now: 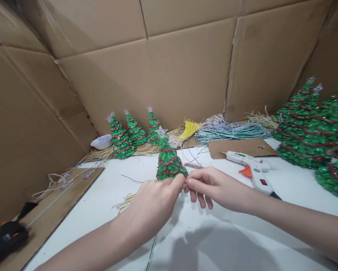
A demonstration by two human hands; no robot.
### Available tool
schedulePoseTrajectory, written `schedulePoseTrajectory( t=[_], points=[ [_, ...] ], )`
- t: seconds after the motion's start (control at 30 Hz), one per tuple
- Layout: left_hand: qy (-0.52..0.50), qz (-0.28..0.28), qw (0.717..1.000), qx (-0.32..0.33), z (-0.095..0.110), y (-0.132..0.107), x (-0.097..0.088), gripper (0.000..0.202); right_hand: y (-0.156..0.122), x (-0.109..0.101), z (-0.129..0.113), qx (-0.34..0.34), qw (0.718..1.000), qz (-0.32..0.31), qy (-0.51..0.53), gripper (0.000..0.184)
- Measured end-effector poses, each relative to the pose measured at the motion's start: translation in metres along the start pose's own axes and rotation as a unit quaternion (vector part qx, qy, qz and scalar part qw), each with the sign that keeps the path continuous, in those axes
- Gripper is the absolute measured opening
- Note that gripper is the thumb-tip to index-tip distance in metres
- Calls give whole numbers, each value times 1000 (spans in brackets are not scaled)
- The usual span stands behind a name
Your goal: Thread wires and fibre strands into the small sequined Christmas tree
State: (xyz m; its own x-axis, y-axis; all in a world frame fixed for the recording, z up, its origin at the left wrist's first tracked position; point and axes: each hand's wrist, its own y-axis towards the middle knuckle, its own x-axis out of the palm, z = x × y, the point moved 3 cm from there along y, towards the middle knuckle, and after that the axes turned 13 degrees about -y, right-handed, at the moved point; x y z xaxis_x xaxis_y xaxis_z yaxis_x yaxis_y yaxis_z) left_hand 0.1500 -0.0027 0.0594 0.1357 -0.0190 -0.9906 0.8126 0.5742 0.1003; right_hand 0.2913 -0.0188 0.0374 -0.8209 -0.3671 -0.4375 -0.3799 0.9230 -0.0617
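Nearest, both forearms reach over the white table (214,241). The left hand (154,201) and the right hand (214,186) meet fingertip to fingertip, each pinching the bottom edge of a small green tree (169,160) wound with red trim and topped by a clear star; the tree stands upright near the middle of the table. What exactly is pinched between the fingertips is too small to tell. Just beside the right hand, toward the right edge, lies a white glue gun (253,169) with an orange trigger. At the near left corner a black glue gun (8,237) rests on a cardboard strip (58,205). Farther back, three more small trees (132,133) stand by a white bowl (101,142) at the far left corner, bundles of coloured cords (228,130) line the far edge, and larger green trees (312,128) crowd the far right corner.
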Motion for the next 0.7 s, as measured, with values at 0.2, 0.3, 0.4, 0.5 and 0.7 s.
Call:
schedulePoseTrajectory(
  t=[0.2,0.3,0.4,0.5,0.7],
  points=[
    [-1,27,999,-32,-1,2,-7,20,-2,-8,-5,3,997,58,-54,27],
    [-10,15,997,-69,-5,2,-15,22,-1,-14,-5,19,995,76,-58,26],
    [-34,17,994,-103,-11,-1,-21,21,0,-19,-2,22,994,88,-60,26],
    [-77,30,989,-124,-17,-4,-28,20,1,-25,0,16,994,92,-49,26],
    [-153,42,980,-121,-18,-6,-43,24,-1,-30,-2,8,995,81,-48,29]
  ],
)
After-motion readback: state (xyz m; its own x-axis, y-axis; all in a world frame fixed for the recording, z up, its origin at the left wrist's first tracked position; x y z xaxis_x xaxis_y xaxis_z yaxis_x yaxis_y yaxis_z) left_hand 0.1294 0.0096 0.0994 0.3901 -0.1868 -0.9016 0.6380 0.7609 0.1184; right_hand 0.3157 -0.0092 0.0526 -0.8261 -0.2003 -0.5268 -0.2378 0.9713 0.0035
